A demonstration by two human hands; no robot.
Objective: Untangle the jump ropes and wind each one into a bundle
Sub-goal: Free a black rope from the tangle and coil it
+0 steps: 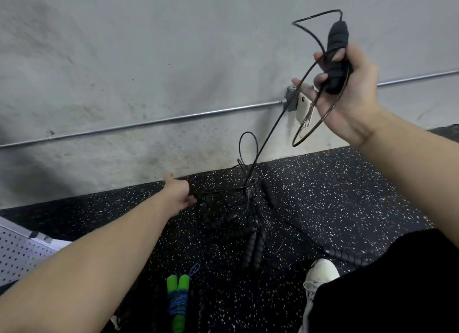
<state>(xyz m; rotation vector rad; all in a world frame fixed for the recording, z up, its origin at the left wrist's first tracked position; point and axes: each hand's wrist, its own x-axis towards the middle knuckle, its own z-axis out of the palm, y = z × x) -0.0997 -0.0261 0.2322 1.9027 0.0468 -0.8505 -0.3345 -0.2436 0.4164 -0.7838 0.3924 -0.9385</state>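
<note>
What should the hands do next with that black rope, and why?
Probably the left hand should ease the black cord out of the tangled pile on the floor. The right hand holds a black handle up high with a couple of loops on it, but the cord runs taut down into the knot, so no more can be wound until it comes free.

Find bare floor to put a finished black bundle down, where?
Free: speckled floor right of the black rope tangle, up to the wall; also the strip between the tangle and the green-handled bundle. Crowded: the centre tangle, and near the white shoe, where another black handle lies.
</note>
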